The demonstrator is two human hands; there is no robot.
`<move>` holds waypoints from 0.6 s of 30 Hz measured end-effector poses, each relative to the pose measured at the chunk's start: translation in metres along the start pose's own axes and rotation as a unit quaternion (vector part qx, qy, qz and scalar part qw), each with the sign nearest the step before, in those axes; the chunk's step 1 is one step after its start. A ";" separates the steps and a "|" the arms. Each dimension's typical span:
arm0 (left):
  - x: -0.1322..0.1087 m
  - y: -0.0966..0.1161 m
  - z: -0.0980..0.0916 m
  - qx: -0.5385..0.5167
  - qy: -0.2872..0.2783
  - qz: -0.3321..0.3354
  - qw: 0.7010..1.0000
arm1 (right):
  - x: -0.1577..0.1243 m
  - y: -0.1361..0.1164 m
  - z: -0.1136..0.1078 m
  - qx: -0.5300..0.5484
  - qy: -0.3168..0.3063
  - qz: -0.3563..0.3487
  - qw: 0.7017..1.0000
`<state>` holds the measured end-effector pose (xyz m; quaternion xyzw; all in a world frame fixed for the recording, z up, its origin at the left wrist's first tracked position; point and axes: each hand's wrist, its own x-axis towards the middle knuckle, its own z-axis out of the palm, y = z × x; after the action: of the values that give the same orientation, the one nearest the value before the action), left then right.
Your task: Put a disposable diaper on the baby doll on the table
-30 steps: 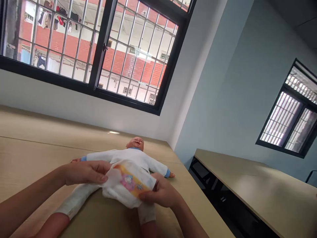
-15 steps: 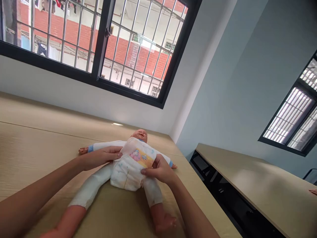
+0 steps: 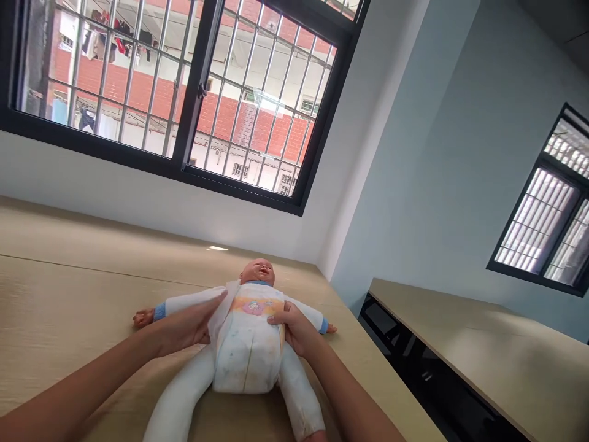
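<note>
A baby doll (image 3: pixel 257 272) in a white outfit with blue cuffs lies on its back on the table, head toward the window. Around its hips and belly is a white diaper (image 3: pixel 246 356) with an orange and pink printed band. My left hand (image 3: pixel 196 322) grips the diaper's loose side flap, its fingers partly hidden behind the white sheet. On the other side, my right hand (image 3: pixel 297 328) pinches the diaper's edge at the end of the printed band, thumb on the front. The doll's legs spread toward me, the feet mostly out of view.
The wooden table (image 3: pixel 69 301) reaches back to the wall under a barred window (image 3: pixel 257 92). To the right, past a gap, stands a second table (image 3: pixel 497 344) with a dark front. A second window (image 3: pixel 538 221) is in the right wall.
The diaper front has straightened and sits flatter on the doll, its printed band now nearly level. My left hand has moved outward and down with the side flap. The view has tilted slightly upward.
</note>
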<state>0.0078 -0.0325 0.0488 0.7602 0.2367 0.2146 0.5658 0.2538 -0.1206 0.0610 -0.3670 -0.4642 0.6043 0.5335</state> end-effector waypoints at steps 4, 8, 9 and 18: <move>-0.005 0.014 0.007 -0.093 -0.036 -0.045 0.994 | 0.001 0.002 0.003 -0.003 0.064 0.010 0.998; 0.001 0.007 0.017 0.027 0.076 -0.074 0.994 | 0.005 0.006 0.002 -0.020 0.110 -0.006 0.994; 0.002 0.007 0.018 0.067 0.115 -0.069 0.989 | 0.006 0.008 0.001 -0.027 0.119 -0.010 0.992; 0.010 0.076 0.063 0.471 0.164 0.177 0.848 | 0.010 0.016 -0.003 -0.084 0.134 -0.039 0.987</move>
<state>0.0623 -0.0929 0.1057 0.9181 0.2600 0.2957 0.0444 0.2503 -0.1106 0.0457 -0.4697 -0.4514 0.4874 0.5814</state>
